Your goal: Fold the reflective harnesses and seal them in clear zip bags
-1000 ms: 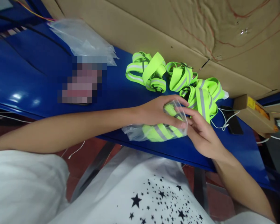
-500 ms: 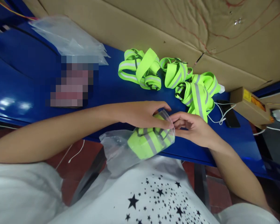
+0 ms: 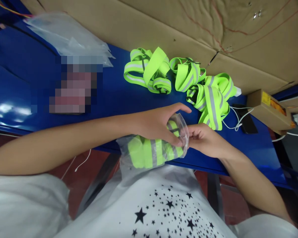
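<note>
A clear plastic bag (image 3: 124, 148) with a folded neon-yellow reflective strap (image 3: 144, 152) inside lies across the blue table's front edge, close to my shirt. My left hand (image 3: 155, 124) reaches over it from the left, thumb pressed on the bag near its open right end. Its index finger stretches out past the bag, and the other fingers are hidden behind it. On the right, my right hand (image 3: 205, 138) has its fingers curled at the bag's mouth, gripping the rim; the fingertips are partly covered by plastic.
Behind my hands lie several bundles of neon-yellow reflective straps (image 3: 156, 71). Flat plastic bags (image 3: 67, 36) are stacked at the back left, above a blurred-out patch. A dark phone (image 3: 249, 124), white cable (image 3: 235, 125) and cardboard box (image 3: 265, 109) sit at the right.
The bag's mouth has been pulled up and spread wider around the strap, and the strap sits further left within the bag. My left index finger has lifted and stretched outward.
</note>
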`<state>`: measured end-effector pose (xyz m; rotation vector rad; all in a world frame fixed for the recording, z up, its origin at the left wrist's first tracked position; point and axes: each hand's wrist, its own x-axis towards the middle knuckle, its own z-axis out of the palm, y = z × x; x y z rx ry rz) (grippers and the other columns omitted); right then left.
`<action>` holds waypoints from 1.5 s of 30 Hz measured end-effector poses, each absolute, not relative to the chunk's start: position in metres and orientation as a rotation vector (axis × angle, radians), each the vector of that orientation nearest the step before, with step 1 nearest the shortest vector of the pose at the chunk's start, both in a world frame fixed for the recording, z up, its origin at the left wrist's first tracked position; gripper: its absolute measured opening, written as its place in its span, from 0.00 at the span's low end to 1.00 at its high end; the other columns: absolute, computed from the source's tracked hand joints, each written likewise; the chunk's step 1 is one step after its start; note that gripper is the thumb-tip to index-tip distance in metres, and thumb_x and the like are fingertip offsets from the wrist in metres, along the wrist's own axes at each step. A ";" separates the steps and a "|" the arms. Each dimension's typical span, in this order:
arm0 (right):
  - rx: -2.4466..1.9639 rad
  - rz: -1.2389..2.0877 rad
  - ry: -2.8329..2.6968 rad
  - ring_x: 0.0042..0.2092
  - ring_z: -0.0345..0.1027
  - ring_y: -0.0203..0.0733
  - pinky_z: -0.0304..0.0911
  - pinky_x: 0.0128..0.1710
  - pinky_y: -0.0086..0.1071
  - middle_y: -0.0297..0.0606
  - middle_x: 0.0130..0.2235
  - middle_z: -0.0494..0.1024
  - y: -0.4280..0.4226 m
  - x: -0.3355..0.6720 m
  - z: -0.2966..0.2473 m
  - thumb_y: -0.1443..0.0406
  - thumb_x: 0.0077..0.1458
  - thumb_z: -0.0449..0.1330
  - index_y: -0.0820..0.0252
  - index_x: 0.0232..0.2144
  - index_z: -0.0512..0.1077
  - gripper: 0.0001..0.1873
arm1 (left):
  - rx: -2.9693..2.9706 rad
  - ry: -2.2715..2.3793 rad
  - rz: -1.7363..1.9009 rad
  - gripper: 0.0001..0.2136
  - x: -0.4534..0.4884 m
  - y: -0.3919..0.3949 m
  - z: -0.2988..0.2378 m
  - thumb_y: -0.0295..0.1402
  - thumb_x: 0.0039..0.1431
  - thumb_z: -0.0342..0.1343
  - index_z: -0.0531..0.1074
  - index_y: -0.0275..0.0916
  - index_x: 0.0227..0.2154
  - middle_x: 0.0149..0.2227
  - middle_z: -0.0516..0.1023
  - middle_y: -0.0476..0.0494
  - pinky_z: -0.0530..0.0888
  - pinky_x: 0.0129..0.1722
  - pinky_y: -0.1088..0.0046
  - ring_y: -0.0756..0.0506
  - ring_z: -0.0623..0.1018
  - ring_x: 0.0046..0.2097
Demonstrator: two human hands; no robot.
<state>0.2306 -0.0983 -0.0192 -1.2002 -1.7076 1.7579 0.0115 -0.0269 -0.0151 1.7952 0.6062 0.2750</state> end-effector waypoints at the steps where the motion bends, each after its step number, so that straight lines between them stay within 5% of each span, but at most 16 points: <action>1: -1.157 1.790 -1.797 0.37 0.80 0.39 0.75 0.37 0.29 0.35 0.36 0.85 -0.098 0.234 -0.016 0.58 0.62 0.66 0.58 0.40 0.82 0.11 | 1.789 0.582 0.286 0.43 0.011 -0.028 -0.014 0.37 0.45 0.72 0.62 0.44 0.65 0.36 0.78 0.51 0.67 0.35 0.71 0.46 0.76 0.35; 5: -1.135 1.590 -2.023 0.49 0.79 0.41 0.75 0.49 0.31 0.34 0.50 0.84 -0.101 0.254 0.001 0.59 0.68 0.60 0.50 0.57 0.77 0.17 | 1.755 0.562 0.407 0.40 0.008 -0.025 -0.009 0.36 0.46 0.73 0.65 0.44 0.63 0.35 0.77 0.51 0.67 0.33 0.71 0.46 0.75 0.33; 8: -1.210 1.284 -2.024 0.53 0.77 0.44 0.74 0.53 0.35 0.36 0.56 0.81 -0.106 0.257 0.005 0.60 0.64 0.65 0.45 0.65 0.69 0.28 | 1.710 0.624 0.579 0.38 0.008 -0.014 -0.007 0.34 0.43 0.74 0.69 0.41 0.60 0.34 0.77 0.50 0.70 0.36 0.69 0.44 0.77 0.35; 11: -1.225 0.850 -2.071 0.51 0.76 0.46 0.71 0.54 0.40 0.38 0.51 0.81 -0.106 0.251 -0.001 0.61 0.58 0.71 0.47 0.61 0.73 0.30 | 1.626 0.667 0.731 0.36 0.009 -0.008 -0.008 0.30 0.42 0.75 0.72 0.40 0.57 0.34 0.77 0.49 0.72 0.40 0.68 0.42 0.78 0.39; 14: -1.183 0.574 -2.145 0.41 0.73 0.43 0.70 0.45 0.38 0.38 0.40 0.80 -0.101 0.244 -0.013 0.63 0.59 0.69 0.50 0.53 0.79 0.19 | 1.546 0.643 0.765 0.37 0.011 -0.009 -0.011 0.28 0.41 0.75 0.72 0.40 0.57 0.35 0.78 0.48 0.74 0.42 0.67 0.42 0.80 0.39; 17: -1.084 0.696 -2.276 0.37 0.70 0.40 0.68 0.38 0.35 0.38 0.34 0.78 -0.094 0.240 -0.024 0.63 0.64 0.64 0.54 0.44 0.82 0.08 | 1.513 0.593 0.652 0.40 0.011 -0.013 -0.014 0.28 0.42 0.75 0.68 0.39 0.61 0.37 0.80 0.45 0.76 0.42 0.67 0.42 0.81 0.40; 22: -0.977 1.085 -2.123 0.37 0.75 0.39 0.69 0.38 0.33 0.38 0.36 0.83 -0.084 0.242 -0.033 0.61 0.61 0.68 0.57 0.39 0.83 0.06 | 1.346 0.615 0.371 0.50 0.009 -0.005 -0.018 0.37 0.42 0.77 0.60 0.45 0.68 0.44 0.83 0.41 0.77 0.43 0.66 0.39 0.83 0.43; 26: -1.014 1.138 -1.863 0.34 0.74 0.37 0.68 0.35 0.31 0.37 0.35 0.82 -0.077 0.255 -0.023 0.58 0.59 0.69 0.56 0.32 0.83 0.09 | 1.065 0.635 0.374 0.31 0.012 0.004 -0.021 0.45 0.49 0.74 0.76 0.41 0.55 0.43 0.84 0.41 0.78 0.41 0.67 0.43 0.83 0.39; 30: -1.051 0.979 -1.910 0.40 0.75 0.39 0.70 0.43 0.34 0.40 0.39 0.80 -0.071 0.266 -0.015 0.54 0.66 0.62 0.57 0.26 0.82 0.20 | 1.026 0.605 0.260 0.18 0.015 0.003 -0.027 0.43 0.51 0.74 0.83 0.35 0.39 0.40 0.85 0.39 0.77 0.40 0.70 0.45 0.82 0.37; 34: -1.196 0.868 -1.905 0.44 0.75 0.40 0.70 0.44 0.33 0.42 0.43 0.80 -0.070 0.267 -0.020 0.52 0.67 0.60 0.59 0.23 0.75 0.24 | 1.140 0.548 0.394 0.14 0.019 -0.007 -0.028 0.41 0.55 0.71 0.83 0.36 0.39 0.41 0.85 0.41 0.75 0.43 0.72 0.47 0.81 0.40; 37: -1.290 0.949 -1.642 0.32 0.72 0.36 0.69 0.32 0.29 0.34 0.32 0.78 -0.072 0.263 -0.030 0.49 0.62 0.64 0.56 0.31 0.72 0.18 | 1.199 0.561 0.500 0.14 0.021 -0.013 -0.028 0.42 0.58 0.69 0.82 0.36 0.40 0.40 0.84 0.42 0.73 0.40 0.73 0.48 0.80 0.40; 40: -1.299 1.147 -1.414 0.24 0.68 0.35 0.68 0.24 0.29 0.27 0.26 0.74 -0.077 0.259 -0.039 0.46 0.57 0.67 0.54 0.43 0.72 0.22 | 1.209 0.590 0.547 0.14 0.022 -0.014 -0.029 0.41 0.57 0.69 0.82 0.35 0.40 0.38 0.84 0.43 0.72 0.40 0.74 0.48 0.80 0.39; 45: -1.260 1.120 -1.422 0.20 0.64 0.32 0.59 0.19 0.26 0.29 0.21 0.71 -0.084 0.256 -0.042 0.45 0.59 0.65 0.58 0.28 0.70 0.23 | 1.215 0.667 0.695 0.16 0.022 -0.014 -0.029 0.42 0.51 0.73 0.82 0.36 0.39 0.38 0.84 0.44 0.74 0.43 0.72 0.46 0.80 0.39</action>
